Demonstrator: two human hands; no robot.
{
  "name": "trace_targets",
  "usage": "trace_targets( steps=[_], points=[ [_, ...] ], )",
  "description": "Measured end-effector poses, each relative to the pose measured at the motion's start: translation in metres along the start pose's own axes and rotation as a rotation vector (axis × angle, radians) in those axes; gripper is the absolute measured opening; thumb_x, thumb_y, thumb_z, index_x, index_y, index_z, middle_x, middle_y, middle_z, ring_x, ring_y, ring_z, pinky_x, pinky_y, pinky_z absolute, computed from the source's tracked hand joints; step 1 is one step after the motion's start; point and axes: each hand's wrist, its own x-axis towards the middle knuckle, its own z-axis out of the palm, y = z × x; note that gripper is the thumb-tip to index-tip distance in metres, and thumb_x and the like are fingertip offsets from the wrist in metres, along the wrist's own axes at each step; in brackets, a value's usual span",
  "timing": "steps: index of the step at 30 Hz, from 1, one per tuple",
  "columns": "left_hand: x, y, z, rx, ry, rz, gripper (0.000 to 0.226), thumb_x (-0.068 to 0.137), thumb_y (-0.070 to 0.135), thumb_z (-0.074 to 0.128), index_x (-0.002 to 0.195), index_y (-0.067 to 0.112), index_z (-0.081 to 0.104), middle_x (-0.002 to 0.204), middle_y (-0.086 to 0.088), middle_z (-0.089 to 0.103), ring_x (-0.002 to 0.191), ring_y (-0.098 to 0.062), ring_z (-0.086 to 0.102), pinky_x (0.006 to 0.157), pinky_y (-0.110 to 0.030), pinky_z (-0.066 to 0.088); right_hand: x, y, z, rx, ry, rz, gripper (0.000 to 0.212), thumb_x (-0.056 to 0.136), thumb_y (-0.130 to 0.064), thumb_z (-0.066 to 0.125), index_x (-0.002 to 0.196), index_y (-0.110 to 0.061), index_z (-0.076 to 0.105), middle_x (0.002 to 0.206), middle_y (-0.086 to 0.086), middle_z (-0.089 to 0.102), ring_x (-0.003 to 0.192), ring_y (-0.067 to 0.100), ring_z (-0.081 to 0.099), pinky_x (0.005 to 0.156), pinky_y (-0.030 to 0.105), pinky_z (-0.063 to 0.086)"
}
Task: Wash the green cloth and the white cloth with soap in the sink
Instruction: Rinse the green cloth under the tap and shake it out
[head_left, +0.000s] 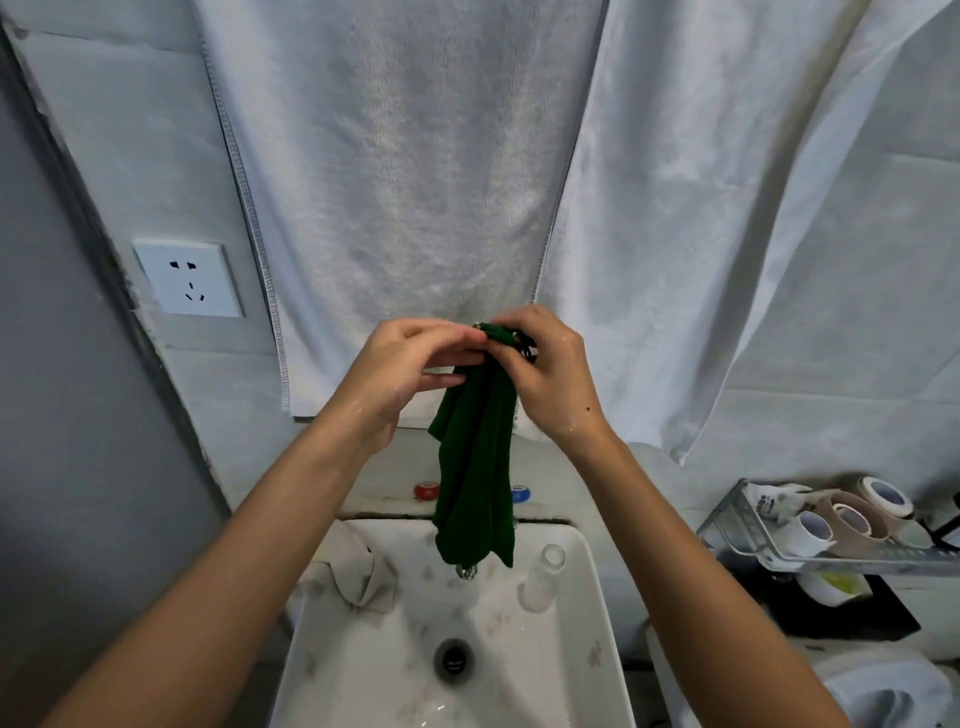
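Observation:
The dark green cloth (475, 467) hangs straight down over the sink (587, 613), its lower end covering the tap. My right hand (550, 374) pinches its bunched top edge high in front of the wall. My left hand (410, 374) is beside it, fingers reaching to the same top edge and touching the cloth. The white cloth (361, 574), greyish and crumpled, lies on the sink's back left rim. A clear soap bottle (543, 574) stands inside the sink at the right.
Large white towels (405, 182) hang on the wall behind. A wall socket (189, 278) is at the left. Red (426, 490) and blue (518, 493) tap knobs sit behind the sink. A wire rack (779, 551) with tape rolls stands at the right. The drain (453, 657) is open.

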Motion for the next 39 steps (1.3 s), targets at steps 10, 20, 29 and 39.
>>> trace_targets(
  steps=[10,20,29,39],
  points=[
    [0.006,-0.067,-0.033,0.379,-0.126,0.147,0.015,0.083,0.028,0.066,0.098,0.030,0.067,0.099,0.009,0.069,0.095,-0.005,0.063,0.082,-0.024,0.051,0.015,-0.007,-0.038,0.306,-0.080,0.130,0.017,0.088,0.001,0.063,0.088,-0.016,0.068,0.079,-0.008,0.065,0.075,0.002,0.060,0.071,0.015,0.047],
    [-0.007,-0.114,-0.024,0.450,-0.311,0.057,0.034,0.082,0.016,0.072,0.115,0.018,0.064,0.093,-0.002,0.070,0.084,-0.016,0.067,0.076,-0.034,0.056,0.017,-0.010,-0.056,0.372,-0.085,0.091,0.021,0.086,-0.003,0.062,0.083,-0.023,0.069,0.076,-0.015,0.068,0.079,0.007,0.063,0.074,0.022,0.050],
    [0.000,-0.123,-0.003,0.326,-0.062,0.069,0.009,0.086,0.012,0.066,0.089,0.019,0.070,0.085,-0.003,0.068,0.082,-0.019,0.063,0.061,-0.026,0.053,0.010,-0.003,-0.066,0.444,-0.076,0.142,0.018,0.084,-0.007,0.062,0.082,-0.023,0.069,0.074,-0.012,0.068,0.076,0.007,0.062,0.069,0.019,0.048],
    [0.013,-0.063,-0.035,0.117,0.085,0.266,0.029,0.088,-0.009,0.053,0.088,0.021,0.050,0.080,-0.008,0.059,0.069,-0.007,0.061,0.061,-0.022,0.052,0.004,0.029,-0.090,0.420,0.105,0.274,0.019,0.087,-0.009,0.063,0.083,-0.026,0.069,0.070,-0.012,0.067,0.070,0.008,0.061,0.060,0.025,0.047]
  ],
)
